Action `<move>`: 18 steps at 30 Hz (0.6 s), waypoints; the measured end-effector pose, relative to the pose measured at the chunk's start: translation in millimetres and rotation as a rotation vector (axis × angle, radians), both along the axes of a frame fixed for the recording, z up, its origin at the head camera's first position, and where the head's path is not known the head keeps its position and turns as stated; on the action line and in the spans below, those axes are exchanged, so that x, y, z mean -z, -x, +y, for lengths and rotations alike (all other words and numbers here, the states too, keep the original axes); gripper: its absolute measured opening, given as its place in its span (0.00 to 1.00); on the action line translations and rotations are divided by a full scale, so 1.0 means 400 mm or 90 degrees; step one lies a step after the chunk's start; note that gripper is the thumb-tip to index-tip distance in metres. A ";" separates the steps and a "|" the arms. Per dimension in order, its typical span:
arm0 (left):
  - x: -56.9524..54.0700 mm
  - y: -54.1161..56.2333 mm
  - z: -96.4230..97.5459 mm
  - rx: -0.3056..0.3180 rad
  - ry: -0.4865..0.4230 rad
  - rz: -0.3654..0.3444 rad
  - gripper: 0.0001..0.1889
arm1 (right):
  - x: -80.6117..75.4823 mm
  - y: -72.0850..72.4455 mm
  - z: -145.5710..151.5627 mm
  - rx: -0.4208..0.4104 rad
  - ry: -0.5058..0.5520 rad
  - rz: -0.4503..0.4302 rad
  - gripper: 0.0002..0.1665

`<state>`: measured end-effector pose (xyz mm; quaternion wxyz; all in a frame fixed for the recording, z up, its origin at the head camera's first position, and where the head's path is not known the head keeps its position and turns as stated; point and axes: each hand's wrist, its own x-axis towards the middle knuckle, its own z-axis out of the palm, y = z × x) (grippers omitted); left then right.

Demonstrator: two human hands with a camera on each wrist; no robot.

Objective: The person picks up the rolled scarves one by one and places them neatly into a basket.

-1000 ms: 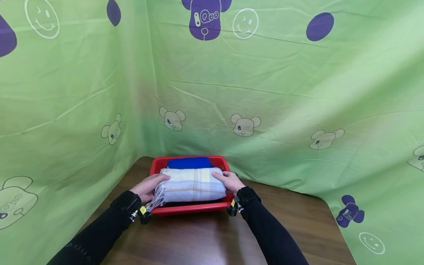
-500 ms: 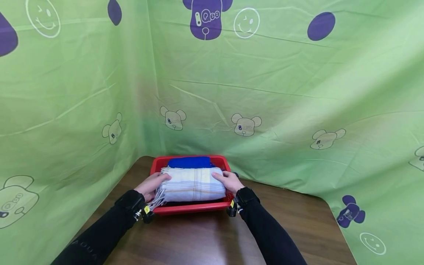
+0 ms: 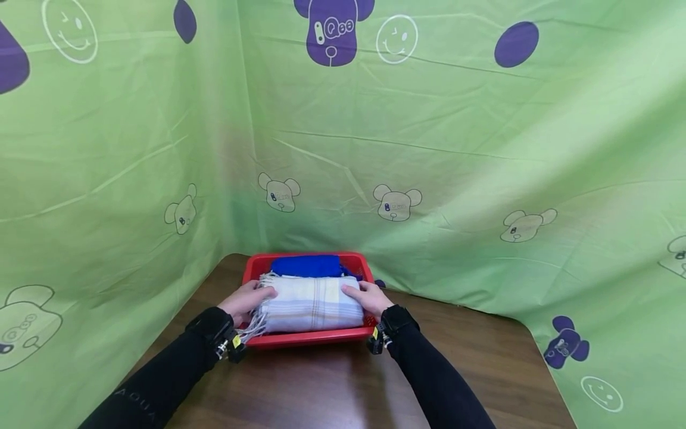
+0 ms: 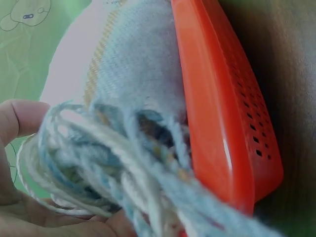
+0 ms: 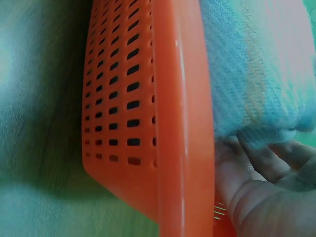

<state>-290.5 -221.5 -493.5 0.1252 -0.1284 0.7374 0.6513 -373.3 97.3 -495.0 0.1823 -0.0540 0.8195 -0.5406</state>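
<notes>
A folded plaid scarf [image 3: 313,305], pale white and blue with thin yellow-brown stripes, lies in the red plastic basket [image 3: 316,338]. My left hand [image 3: 248,300] grips its fringed end, thumb on top and fingers underneath. In the left wrist view, loose twisted fringe [image 4: 98,158] spills over that palm and past the basket rim. At the opposite end my right hand [image 3: 373,298] holds the scarf with its thumb on top. The right wrist view shows those fingers tucked under the fold, inside the rim. Behind the scarf sits a folded bright blue cloth [image 3: 305,266].
The basket stands on a brown wooden table [image 3: 300,387], towards its back left. Green printed fabric [image 3: 455,149] hangs behind and at the left side. Slotted holes run along the basket's wall [image 5: 118,98].
The scarf has shifted slightly towards the front and lower in the basket, both hands still holding it. Its front edge now covers the dark gap at the front rim, and more blue cloth shows behind.
</notes>
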 end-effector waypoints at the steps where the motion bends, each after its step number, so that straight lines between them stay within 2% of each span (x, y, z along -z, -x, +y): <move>1: 0.000 -0.002 0.000 0.004 0.005 -0.001 0.32 | 0.000 0.000 0.000 -0.001 0.001 0.001 0.31; 7: 0.000 -0.013 0.010 0.023 -0.005 -0.012 0.31 | -0.001 0.002 0.000 -0.011 -0.040 0.030 0.31; 14: 0.017 -0.012 0.025 0.000 -0.057 -0.020 0.30 | -0.016 -0.004 0.000 -0.020 -0.083 0.045 0.34; 18: 0.013 -0.014 0.027 0.000 -0.061 -0.018 0.28 | -0.024 -0.008 -0.001 -0.031 -0.096 0.053 0.34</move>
